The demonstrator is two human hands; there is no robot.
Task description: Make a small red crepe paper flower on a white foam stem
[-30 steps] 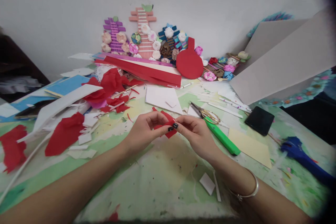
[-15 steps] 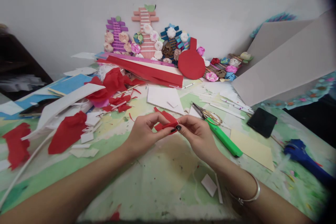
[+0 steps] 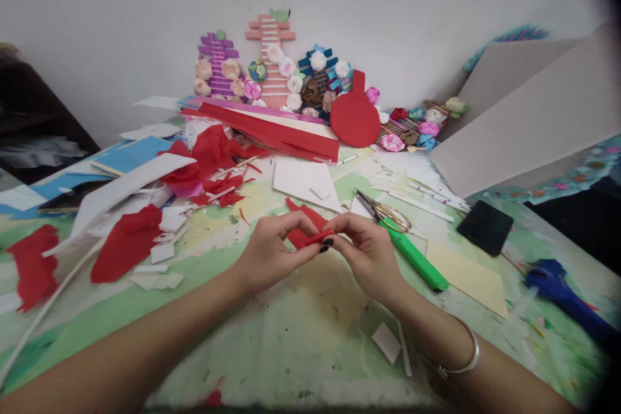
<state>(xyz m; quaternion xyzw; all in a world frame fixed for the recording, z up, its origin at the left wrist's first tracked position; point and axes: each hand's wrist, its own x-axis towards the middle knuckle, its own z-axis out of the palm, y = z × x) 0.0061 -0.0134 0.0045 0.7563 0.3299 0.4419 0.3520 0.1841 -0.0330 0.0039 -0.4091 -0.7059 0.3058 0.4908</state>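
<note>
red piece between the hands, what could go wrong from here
The red piece looks thin and is pinched by both the left hand and the right hand, so uneven pulling might tear it. The scissors lie close to the right hand, which could knock them. If dropped, the piece might get mixed up with the red scraps.

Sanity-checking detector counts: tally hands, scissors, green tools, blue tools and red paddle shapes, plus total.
Hands: 2 (left hand, right hand)
Scissors: 1
Green tool: 1
Blue tool: 1
Red paddle shape: 1
Total: 6
</note>
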